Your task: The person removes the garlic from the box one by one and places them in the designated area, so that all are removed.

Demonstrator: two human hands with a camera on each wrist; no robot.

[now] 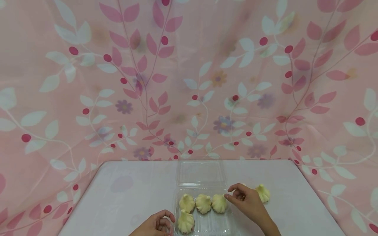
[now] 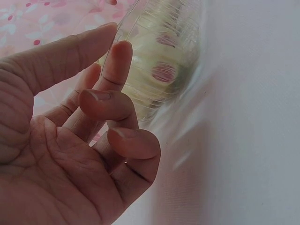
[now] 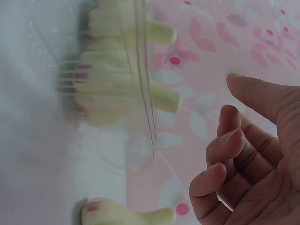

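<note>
In the head view the bottom edge cuts off the person's left hand [image 1: 155, 226] at the wrist, along with the near end of the clear plastic clamshell tray [image 1: 206, 226]. The right hand [image 1: 246, 200] covers part of the loose pale yellow garlic bulb [image 1: 263, 193] lying on the white table [image 1: 127, 196] to the right of the tray. In the left wrist view the bulbs behind the ribbed tray wall [image 2: 164, 61] are blurred. In the right wrist view the bottom edge crops 1 bulb [image 3: 126, 215].
</note>
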